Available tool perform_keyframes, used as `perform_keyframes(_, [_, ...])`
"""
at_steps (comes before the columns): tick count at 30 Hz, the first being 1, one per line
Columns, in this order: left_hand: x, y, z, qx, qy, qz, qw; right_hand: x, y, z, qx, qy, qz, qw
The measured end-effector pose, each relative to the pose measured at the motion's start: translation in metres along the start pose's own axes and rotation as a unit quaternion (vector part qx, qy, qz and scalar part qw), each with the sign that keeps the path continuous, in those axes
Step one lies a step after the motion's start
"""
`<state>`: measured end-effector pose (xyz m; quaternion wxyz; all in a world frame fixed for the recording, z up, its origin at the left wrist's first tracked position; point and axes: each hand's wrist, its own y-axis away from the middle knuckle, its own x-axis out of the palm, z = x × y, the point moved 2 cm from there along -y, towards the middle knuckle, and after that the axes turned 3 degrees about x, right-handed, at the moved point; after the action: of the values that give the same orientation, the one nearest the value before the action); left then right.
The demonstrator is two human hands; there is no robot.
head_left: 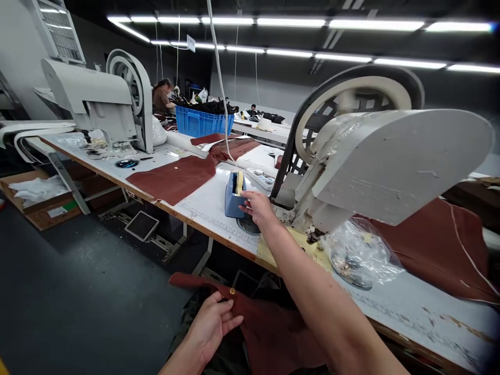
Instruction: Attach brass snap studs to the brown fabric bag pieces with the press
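My right hand (258, 208) reaches over the table edge to a blue tape dispenser (233, 200), its fingertips at the dispenser's near right side by the yellowish tape roll (239, 183). Those fingers are bent together; whether they pinch the tape end is too small to tell. Low in the view, my left hand (213, 323) holds the edge of a dark red fabric piece (269, 323) between thumb and fingers. A small round gold-coloured piece (232, 291) sits on that fabric just above the fingertips. The fabric hangs below the table, over my lap.
A large grey machine (363, 161) with a wheel stands close on the right, a plastic bag (363, 250) beneath it. Another machine (97, 104) stands left. Red fabric (175, 179) lies across the table (195, 211). Behind are a blue crate (195, 121) and a seated person (161, 99).
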<state>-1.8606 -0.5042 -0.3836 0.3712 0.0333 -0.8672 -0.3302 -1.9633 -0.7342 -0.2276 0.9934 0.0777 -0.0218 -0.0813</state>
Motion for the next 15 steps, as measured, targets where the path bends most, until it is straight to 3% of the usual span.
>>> perform_keyframes(7, [-0.013,-0.008,0.009,0.0,0.014,-0.003,1.0,0.008,0.014,-0.008,-0.023,-0.075,-0.033,0.996])
perform_keyframes(15, [-0.02,-0.006,0.011,0.01,-0.047,-0.024,0.999,0.003,0.017,-0.027,-0.03,0.0,-0.031,0.999])
